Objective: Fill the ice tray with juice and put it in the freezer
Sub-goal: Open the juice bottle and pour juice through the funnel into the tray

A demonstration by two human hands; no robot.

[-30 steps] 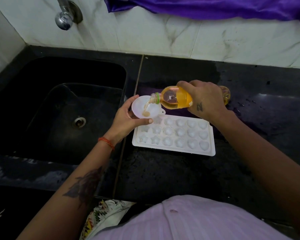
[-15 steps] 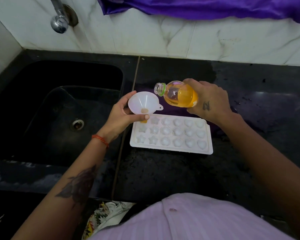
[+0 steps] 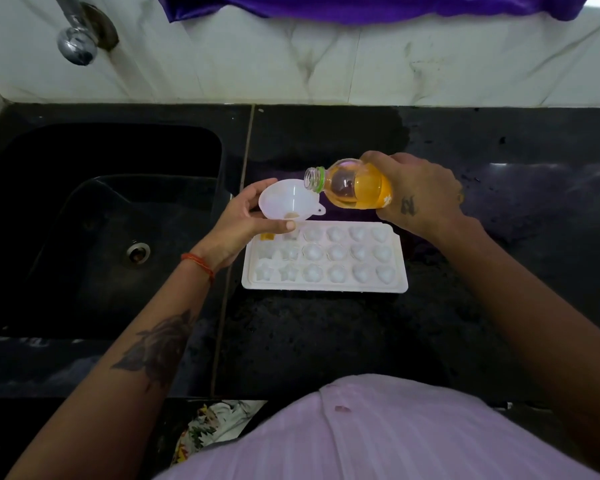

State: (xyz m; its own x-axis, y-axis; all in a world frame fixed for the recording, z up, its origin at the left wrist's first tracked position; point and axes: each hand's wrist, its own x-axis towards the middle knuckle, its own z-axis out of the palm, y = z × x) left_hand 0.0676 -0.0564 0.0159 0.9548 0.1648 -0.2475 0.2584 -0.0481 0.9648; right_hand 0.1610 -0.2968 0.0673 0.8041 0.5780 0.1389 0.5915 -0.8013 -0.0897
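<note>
A white ice tray [image 3: 326,286] with star, round and heart moulds lies on the black counter. Its far-left mould [image 3: 267,236] holds orange juice. My left hand [image 3: 243,220] holds a white funnel [image 3: 286,199] over the tray's far-left corner, with a little juice at the funnel's neck. My right hand [image 3: 416,195] grips an uncapped bottle of orange juice [image 3: 354,187], tilted nearly level, its mouth just above the funnel's rim. No juice is streaming from the bottle.
A black sink [image 3: 101,220] with a drain lies left of the tray, under a chrome tap [image 3: 77,43]. A white marble wall [image 3: 361,64] backs the black counter [image 3: 326,341]. Purple cloth [image 3: 361,8] hangs at the top. The counter near the bottle looks wet.
The bottle was pouring into the funnel a second ago; it has tipped back up, and the stream has stopped. The funnel has shifted one mould to the right.
</note>
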